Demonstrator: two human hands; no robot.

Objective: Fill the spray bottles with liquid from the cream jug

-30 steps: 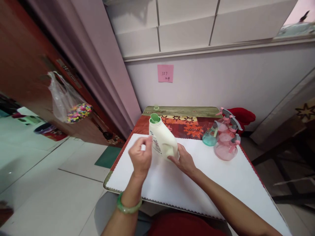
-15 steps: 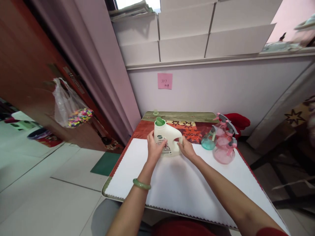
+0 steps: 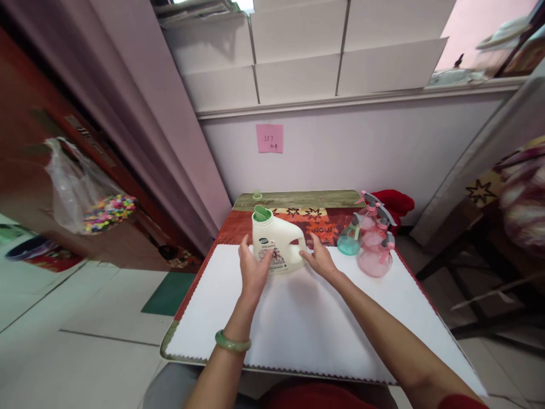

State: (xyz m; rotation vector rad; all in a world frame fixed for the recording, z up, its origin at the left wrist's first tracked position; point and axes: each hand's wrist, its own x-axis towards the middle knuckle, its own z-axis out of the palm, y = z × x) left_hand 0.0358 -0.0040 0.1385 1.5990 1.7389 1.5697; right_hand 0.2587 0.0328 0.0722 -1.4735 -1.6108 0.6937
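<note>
A white detergent jug point(image 3: 276, 241) with an open green spout stands upright at the far edge of the white mat point(image 3: 306, 318). My left hand point(image 3: 252, 270) grips its left side and front label, fingers wrapped around it. The fingers of my right hand point(image 3: 320, 260) are stretched out and rest against the jug's right side near the handle. I wear a green bangle on my left wrist.
Pink spray bottles point(image 3: 374, 253) and a teal one point(image 3: 349, 241) stand to the right of the jug. A small green cap point(image 3: 256, 195) lies at the table's far edge. A pink note point(image 3: 269, 138) hangs on the wall. A bag of beads point(image 3: 91, 199) hangs at left.
The jug went from tilted to standing upright at the mat's far edge. My left hand moved onto its side, and my right hand slid from its base to beside the handle.
</note>
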